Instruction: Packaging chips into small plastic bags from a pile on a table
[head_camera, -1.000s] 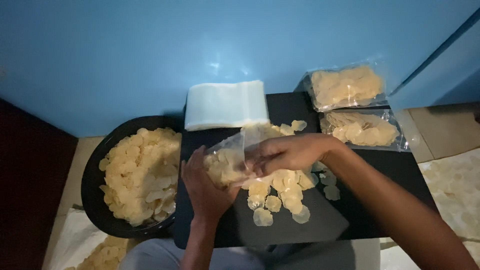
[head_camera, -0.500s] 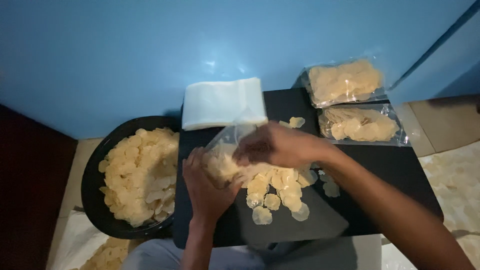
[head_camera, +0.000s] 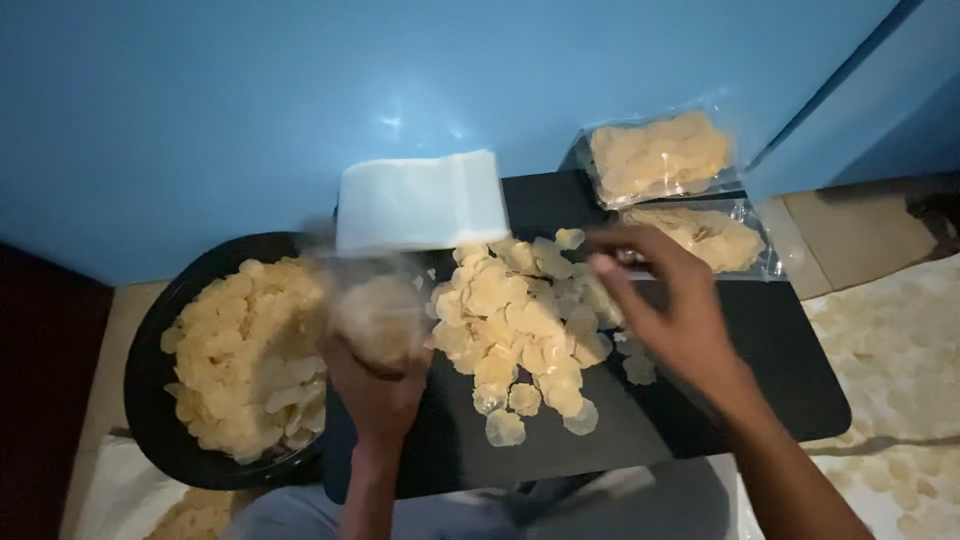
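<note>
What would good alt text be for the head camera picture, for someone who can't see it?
A person's left hand holds a small clear bag of pale chips over a black table, while the right hand reaches over a loose pile of chips. A black bowl of chips sits at left.

We seem to be in a home-run snack-packing corner: we work at floor level beside a plain blue wall (head_camera: 200, 100), with a low black table (head_camera: 760, 370), a basin of crackers (head_camera: 150, 400), empty clear bags (head_camera: 420, 200) and filled packets (head_camera: 660, 155).
</note>
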